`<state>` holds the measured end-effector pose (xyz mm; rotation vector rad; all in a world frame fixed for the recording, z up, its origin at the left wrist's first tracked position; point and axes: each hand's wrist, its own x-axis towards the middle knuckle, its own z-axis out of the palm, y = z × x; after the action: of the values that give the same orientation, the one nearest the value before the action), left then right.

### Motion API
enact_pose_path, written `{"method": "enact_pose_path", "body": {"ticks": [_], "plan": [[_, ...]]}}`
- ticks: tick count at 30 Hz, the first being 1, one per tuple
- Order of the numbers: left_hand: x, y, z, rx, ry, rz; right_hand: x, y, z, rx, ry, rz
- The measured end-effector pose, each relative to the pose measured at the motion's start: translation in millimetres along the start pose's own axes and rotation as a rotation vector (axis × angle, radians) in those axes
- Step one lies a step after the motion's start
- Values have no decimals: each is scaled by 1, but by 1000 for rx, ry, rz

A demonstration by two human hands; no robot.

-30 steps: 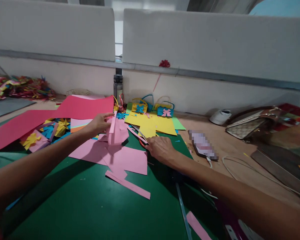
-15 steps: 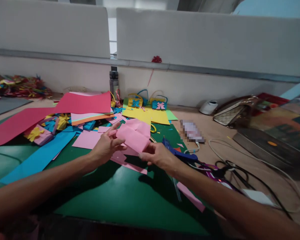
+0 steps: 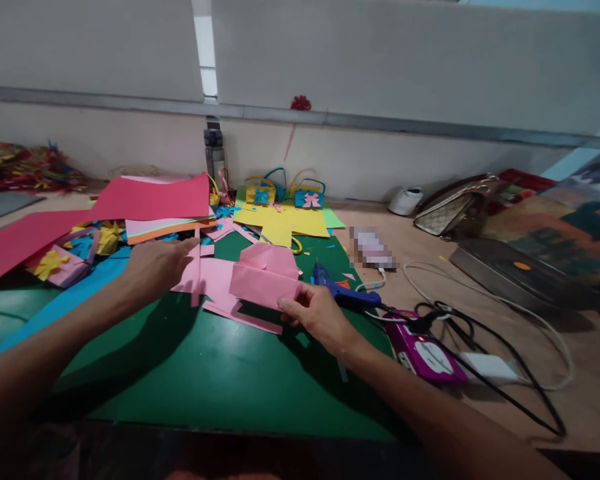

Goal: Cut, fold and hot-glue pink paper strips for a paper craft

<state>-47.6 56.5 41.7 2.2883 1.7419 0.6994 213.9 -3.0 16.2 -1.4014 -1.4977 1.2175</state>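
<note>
My right hand pinches the lower right corner of a folded pink paper bag body, which has a raised flap along its top. Off to the left, my left hand has its fingertips closed on a narrow pink paper strip that hangs upright. Beneath them, flat pink paper and another pink strip lie on the green mat. A blue glue gun rests just beyond my right hand.
Red sheets and finished small paper bags lie at left. Yellow paper with small bags is at the back. A phone, a purple box, cables and a dark case occupy the right.
My left hand has let go of the folded pink paper and moved left, taking hold of a pink strip. My right hand still holds the folded paper. The view has shifted slightly.
</note>
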Motion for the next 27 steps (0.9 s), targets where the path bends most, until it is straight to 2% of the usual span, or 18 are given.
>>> {"method": "enact_pose_path", "body": {"ticks": [3, 6, 10, 13, 16, 21, 27], "plan": [[-13, 24, 8, -46, -2, 90, -2, -2, 2, -14, -40, -22], [-27, 54, 24, -201, -37, 309, -7, -4, 3, -31, -61, -44], [-32, 72, 37, -264, -96, 256, -13, -1, 4, -59, -28, -83], [-30, 74, 38, -385, -158, 208, -15, 3, 5, -141, 21, -166], [-30, 74, 37, -417, -187, 192, -17, 6, 8, -234, 57, -250], [-32, 77, 35, -399, -169, 213, -20, 5, 12, -367, 115, -363], [-38, 75, 28, -599, -84, 194, -21, 4, 9, -420, 208, -449]]}}
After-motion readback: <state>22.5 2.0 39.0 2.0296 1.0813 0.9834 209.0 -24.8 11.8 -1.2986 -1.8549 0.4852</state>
